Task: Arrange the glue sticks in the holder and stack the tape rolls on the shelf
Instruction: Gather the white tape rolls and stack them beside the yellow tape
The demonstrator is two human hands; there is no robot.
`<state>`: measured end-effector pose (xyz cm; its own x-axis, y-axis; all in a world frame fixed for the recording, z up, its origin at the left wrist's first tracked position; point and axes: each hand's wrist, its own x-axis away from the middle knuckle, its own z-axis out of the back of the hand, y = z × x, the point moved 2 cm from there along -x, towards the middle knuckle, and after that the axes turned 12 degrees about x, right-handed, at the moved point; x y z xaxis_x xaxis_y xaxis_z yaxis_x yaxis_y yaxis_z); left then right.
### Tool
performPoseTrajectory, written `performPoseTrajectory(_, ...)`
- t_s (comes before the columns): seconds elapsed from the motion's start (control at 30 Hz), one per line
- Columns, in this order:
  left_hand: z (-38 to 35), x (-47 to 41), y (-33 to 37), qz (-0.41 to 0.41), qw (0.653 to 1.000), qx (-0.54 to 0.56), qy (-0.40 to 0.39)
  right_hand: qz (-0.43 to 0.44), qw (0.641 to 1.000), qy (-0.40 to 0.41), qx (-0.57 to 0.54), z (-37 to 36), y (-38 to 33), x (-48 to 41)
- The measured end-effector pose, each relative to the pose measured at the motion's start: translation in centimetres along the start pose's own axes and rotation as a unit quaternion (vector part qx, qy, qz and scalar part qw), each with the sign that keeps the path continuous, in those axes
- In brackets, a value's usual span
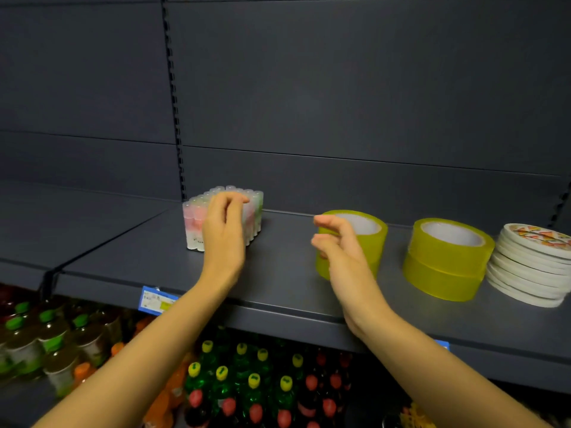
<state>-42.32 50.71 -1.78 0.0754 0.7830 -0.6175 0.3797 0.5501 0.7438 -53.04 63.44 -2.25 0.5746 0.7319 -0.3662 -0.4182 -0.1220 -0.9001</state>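
Shelf [278, 270] dark grey, shop | left hand [224, 233] curled at glue sticks [193, 225], grip unclear | right hand [343, 251] loose, empty

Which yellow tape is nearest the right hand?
The left yellow tape, directly behind the right hand, which partly hides it. The other yellow tape stands farther right, beside the white rolls.

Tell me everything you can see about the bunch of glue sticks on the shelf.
The glue sticks stand upright in a rectangular block on the shelf, near its back wall. Translucent plastic tubes with frosted caps, pink at the left, green at the right. The left hand covers the block's front, fingers curled at its top; contact is unclear.
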Motion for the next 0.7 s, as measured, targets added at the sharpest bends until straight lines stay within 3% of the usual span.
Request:
performPoseTrajectory(0.1, 3.4, -2.4, -1.0, 0.001, 0.999, -0.007, 0.049, -0.05, 0.997, -0.062, 0.02, -3.1, 0.4, -1.0)
performPoseTrajectory(0.27, 8.6, -6.7, -3.6, 0.088, 0.993, 0.005, 0.08, -0.143, 0.988, -0.054, -0.03, -8.0, 1.6, -3.7)
performPoseTrajectory(0.37, 10.3, -9.2, -6.8, 0.215, 0.975, 0.048, 0.032, -0.167, 0.983, -0.039, -0.066, -10.4, 1.9, -5.3)
performPoseTrajectory(0.47, 10.6, -10.3, -8.8, 0.342, 0.932, 0.117, -0.034, -0.207, 0.973, -0.019, -0.104, -12.5, 1.6, -7.0)
performPoseTrajectory(0.57, 9.7, -10.1, -9.1, 0.391, 0.894, 0.159, -0.149, -0.219, 0.963, -0.025, -0.157, -14.1, 0.8, -7.6)
performPoseTrajectory(0.7, 8.7, -9.4, -8.1, 0.408, 0.865, 0.197, -0.216, -0.188, 0.975, -0.065, -0.097, -15.5, 0.8, -7.7)
